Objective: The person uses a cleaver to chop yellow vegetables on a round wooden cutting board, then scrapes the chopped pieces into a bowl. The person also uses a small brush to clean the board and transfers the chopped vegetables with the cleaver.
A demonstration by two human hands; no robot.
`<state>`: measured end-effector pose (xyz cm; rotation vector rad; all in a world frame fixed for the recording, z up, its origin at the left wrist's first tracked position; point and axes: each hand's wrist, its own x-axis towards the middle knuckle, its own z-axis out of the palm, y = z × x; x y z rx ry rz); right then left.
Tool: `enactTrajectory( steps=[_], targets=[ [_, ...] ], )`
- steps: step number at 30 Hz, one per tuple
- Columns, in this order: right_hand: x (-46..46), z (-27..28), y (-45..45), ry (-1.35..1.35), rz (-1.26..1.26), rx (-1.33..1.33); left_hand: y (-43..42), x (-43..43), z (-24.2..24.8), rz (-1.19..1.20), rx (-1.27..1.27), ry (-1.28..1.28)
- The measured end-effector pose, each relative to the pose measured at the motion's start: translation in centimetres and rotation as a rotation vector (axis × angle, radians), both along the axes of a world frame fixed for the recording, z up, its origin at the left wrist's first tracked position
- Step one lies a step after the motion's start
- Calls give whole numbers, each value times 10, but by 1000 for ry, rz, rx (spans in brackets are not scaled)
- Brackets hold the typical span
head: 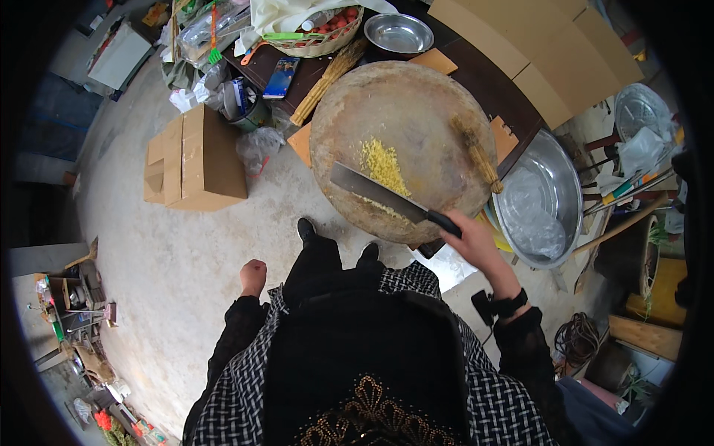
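Observation:
My right hand (pixel 473 241) grips the black handle of a broad-bladed cleaver (pixel 376 192). Its blade lies low over the near left part of a thick round wooden chopping board (pixel 429 89), and I cannot tell whether it touches the wood. A heap of finely chopped yellow food (pixel 385 167), perhaps ginger or garlic, sits just beyond the blade. More yellow bits line the blade's near side. On the board's right rim rests a short straw brush (pixel 477 153). My left hand (pixel 254 277) hangs over the floor at my side, fingers curled, with nothing visible in it.
The board stands on a dark table (pixel 485 72) with a longer straw brush (pixel 329 81), a phone (pixel 280 78), a metal bowl (pixel 399 33) and a basket of red items (pixel 312 47). A cardboard box (pixel 195 161) is on the floor, left. A large metal basin (pixel 566 184) stands right.

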<state>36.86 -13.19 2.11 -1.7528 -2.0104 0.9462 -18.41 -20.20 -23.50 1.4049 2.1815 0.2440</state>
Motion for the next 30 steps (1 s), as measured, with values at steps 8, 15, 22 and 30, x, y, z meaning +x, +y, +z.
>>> enactTrajectory(
  steps=[8, 15, 22, 30],
  targets=[
    [-11, 8, 50, -79, -31, 237, -24, -16, 3, 81, 6, -8],
    [-39, 9, 43, -75, -175, 237, -15, -41, -10, 40, -39, 56],
    [-67, -4, 28, -80, -365, 252, 51, -50, -26, -132, -93, 51],
    [-127, 3, 20, -143, -626, 154, 160, -89, -16, -244, 23, 41]
  ],
)
